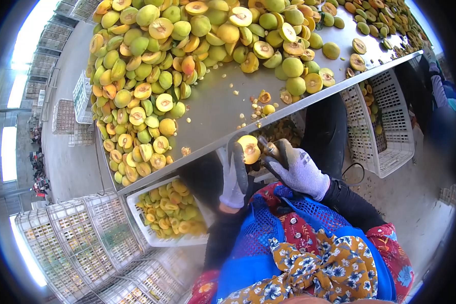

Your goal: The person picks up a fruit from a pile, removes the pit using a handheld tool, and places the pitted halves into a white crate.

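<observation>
My left hand [234, 175], in a white and grey glove, holds a halved yellow fruit [249, 149] with its cut face up, just below the table's metal edge. Close on its right, my right hand [296, 167], gloved the same way, is closed around the handle of a small tool [272, 150]. The tool's tip points toward the fruit; whether they touch is hard to tell. Beyond both hands, the metal table [215, 109] bears a large heap of green and yellow fruit [162, 61], many pieces cut open, with loose pits [256, 107] near the edge.
A white crate of halved fruit [172, 207] stands below the table at left. Another white crate [395, 116] is under the right side. Stacked crates [81, 238] stand at lower left. A co-worker's sleeve [439, 91] shows at far right.
</observation>
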`<state>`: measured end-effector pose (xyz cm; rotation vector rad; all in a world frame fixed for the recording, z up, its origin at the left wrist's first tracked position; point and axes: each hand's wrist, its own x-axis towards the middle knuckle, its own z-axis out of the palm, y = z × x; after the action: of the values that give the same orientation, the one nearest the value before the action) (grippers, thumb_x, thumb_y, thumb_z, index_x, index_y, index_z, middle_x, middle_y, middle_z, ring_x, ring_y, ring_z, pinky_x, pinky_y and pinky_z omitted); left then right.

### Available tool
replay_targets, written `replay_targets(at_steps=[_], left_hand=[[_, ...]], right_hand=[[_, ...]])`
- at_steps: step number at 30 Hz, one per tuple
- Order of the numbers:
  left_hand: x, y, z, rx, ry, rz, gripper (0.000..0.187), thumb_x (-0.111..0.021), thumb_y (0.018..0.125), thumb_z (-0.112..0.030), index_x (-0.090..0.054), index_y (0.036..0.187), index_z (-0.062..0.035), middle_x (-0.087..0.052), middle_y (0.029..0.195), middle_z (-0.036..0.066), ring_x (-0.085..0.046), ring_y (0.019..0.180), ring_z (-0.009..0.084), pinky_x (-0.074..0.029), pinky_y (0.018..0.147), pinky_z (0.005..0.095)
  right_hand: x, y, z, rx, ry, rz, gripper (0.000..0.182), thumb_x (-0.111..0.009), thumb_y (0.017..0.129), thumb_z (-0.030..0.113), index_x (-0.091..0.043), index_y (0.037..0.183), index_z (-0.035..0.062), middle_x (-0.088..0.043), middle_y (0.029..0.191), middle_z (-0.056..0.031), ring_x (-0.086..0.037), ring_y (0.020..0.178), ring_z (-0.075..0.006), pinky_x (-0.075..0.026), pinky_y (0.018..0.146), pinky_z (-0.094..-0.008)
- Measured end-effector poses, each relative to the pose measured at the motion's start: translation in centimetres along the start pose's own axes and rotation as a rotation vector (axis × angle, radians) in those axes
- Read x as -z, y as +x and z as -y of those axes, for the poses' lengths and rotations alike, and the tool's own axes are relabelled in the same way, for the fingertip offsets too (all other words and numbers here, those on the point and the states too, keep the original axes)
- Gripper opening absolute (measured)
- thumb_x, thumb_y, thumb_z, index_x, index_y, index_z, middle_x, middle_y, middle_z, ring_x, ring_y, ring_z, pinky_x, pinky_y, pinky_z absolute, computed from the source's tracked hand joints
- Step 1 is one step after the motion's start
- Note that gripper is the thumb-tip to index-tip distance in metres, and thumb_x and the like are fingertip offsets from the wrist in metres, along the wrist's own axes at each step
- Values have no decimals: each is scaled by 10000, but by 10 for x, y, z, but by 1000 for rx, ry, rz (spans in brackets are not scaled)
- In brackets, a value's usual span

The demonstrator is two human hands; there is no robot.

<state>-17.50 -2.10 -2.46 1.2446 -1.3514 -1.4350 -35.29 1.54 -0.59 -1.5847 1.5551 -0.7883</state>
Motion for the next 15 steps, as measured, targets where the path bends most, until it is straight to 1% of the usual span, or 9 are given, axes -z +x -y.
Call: replay_targets(at_steps=[2,3,4,5,7,9,12,15], left_hand=[[-3,-4,-14,144,-332,70,300,-465,1037,-232,-501,1236,-10,-598,1177,118,-614,972,172,-529,798,290],[-6,-6,-15,80,-204,75,312,-433,1048,-263,-506,1219,-12,-614,1154,119,-628,963,176,-534,796,288],[-9,-8,-16,17,-75,73,332,-401,1059,-294,-511,1201,-14,-631,1132,121,-641,953,181,-539,794,287],[-10,-8,-15,115,-183,46,342,-392,1062,-306,-514,1196,-16,-636,1115,120,-646,946,180,-539,801,287],[-10,-10,-15,237,-343,0,350,-389,1065,-316,-519,1189,-16,-644,1080,115,-654,935,180,-536,821,290],[-11,-12,-17,286,-446,-34,346,-399,1065,-313,-524,1184,-13,-652,1043,108,-661,928,180,-530,849,294],[-10,-15,1,146,-209,-22,410,-354,1076,-377,-550,1215,-45,-626,1044,90,-623,906,160,-526,810,299],[-12,-17,4,34,-2,-74,383,-372,1077,-338,-579,1170,-29,-636,1017,99,-621,902,169,-507,831,315]], right_hand=[[6,-7,6,71,-52,88,288,-649,915,222,-487,1008,2,-614,711,-221,-633,678,-417,-481,554,-462],[7,-8,13,144,-123,91,268,-612,933,233,-496,1001,1,-605,703,-205,-632,648,-402,-480,548,-468],[5,-9,13,146,-175,89,281,-618,927,248,-501,1008,5,-608,709,-195,-634,643,-394,-480,543,-462],[2,-10,13,150,-227,88,295,-623,922,264,-506,1015,9,-612,714,-184,-636,638,-386,-480,538,-457],[-1,-13,12,180,-317,80,322,-634,909,286,-513,1030,13,-620,728,-163,-641,632,-371,-480,527,-444],[-1,-15,10,230,-392,63,349,-645,894,298,-518,1046,11,-630,744,-143,-647,628,-355,-480,515,-429],[-1,-20,10,246,-493,122,355,-623,903,312,-530,1068,11,-638,812,-164,-663,668,-305,-490,548,-411],[3,-17,11,184,-450,283,356,-609,911,300,-526,1075,-5,-647,813,-176,-672,692,-309,-494,558,-418]])
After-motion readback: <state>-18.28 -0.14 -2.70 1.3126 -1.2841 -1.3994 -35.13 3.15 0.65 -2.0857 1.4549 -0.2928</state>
